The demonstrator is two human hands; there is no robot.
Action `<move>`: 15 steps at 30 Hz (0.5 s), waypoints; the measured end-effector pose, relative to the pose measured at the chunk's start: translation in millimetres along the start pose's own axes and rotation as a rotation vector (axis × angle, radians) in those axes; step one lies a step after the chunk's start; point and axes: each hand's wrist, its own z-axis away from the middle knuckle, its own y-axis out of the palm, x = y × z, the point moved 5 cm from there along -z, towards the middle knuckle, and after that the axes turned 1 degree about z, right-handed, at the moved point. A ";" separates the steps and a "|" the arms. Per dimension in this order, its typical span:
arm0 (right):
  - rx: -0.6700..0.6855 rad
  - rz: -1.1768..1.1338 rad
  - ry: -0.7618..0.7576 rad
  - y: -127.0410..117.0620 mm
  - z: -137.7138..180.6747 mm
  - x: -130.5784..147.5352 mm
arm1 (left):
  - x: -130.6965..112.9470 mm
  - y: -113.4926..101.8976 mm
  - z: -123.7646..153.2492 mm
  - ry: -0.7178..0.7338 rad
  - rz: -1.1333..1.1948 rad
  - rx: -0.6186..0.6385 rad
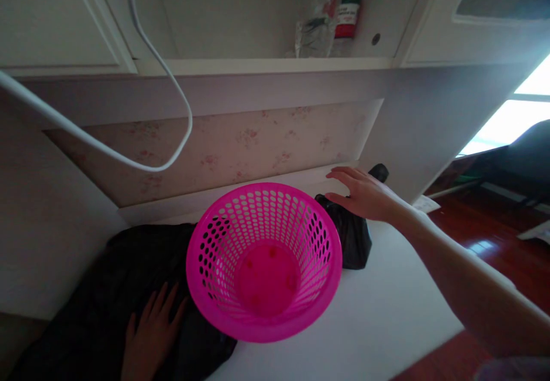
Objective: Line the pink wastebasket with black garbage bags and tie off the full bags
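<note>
A bright pink perforated plastic basket (264,258) stands upright on a white desk surface (387,318). My left hand (150,329) lies flat, fingers spread, on a large black plastic bag (98,295) to the left of the basket. My right hand (363,192) reaches over a smaller bunched black bag (354,235) behind and to the right of the basket, fingers stretched out and apart, holding nothing.
A white cable (172,83) loops down in front of the floral back panel (240,140). An upper shelf holds a clear plastic bag (315,20) and a red-labelled container (347,17). Dark red wooden floor (507,238) and a dark chair lie to the right.
</note>
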 end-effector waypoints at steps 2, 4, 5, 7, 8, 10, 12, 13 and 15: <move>0.278 0.112 0.108 23.2 -25.9 -22.4 | 1.6 1.8 -0.9 0.007 -0.004 -0.010; 0.414 0.134 0.179 43.0 -39.0 -42.1 | 3.2 5.9 -2.3 0.016 0.004 -0.023; 0.463 0.141 0.216 52.2 -41.0 -50.4 | 4.2 8.5 -3.3 0.015 0.014 -0.028; 0.560 0.166 0.286 70.0 -37.2 -62.8 | 6.4 13.3 -5.2 0.001 0.043 -0.037; 0.607 0.174 0.312 78.1 -32.8 -66.7 | 7.0 15.2 -6.0 0.002 0.051 -0.044; 0.687 0.175 0.338 92.0 -22.1 -71.3 | 7.6 18.3 -7.3 0.003 0.051 -0.048; 0.723 0.163 0.339 101.4 -12.3 -74.6 | 9.1 20.3 -8.2 -0.015 0.057 -0.052; 0.721 0.155 0.334 104.2 -8.4 -76.6 | 10.0 21.0 -8.7 -0.027 0.070 -0.055; 0.681 0.132 0.311 106.7 -3.0 -81.4 | 10.9 22.3 -9.7 -0.029 0.113 -0.058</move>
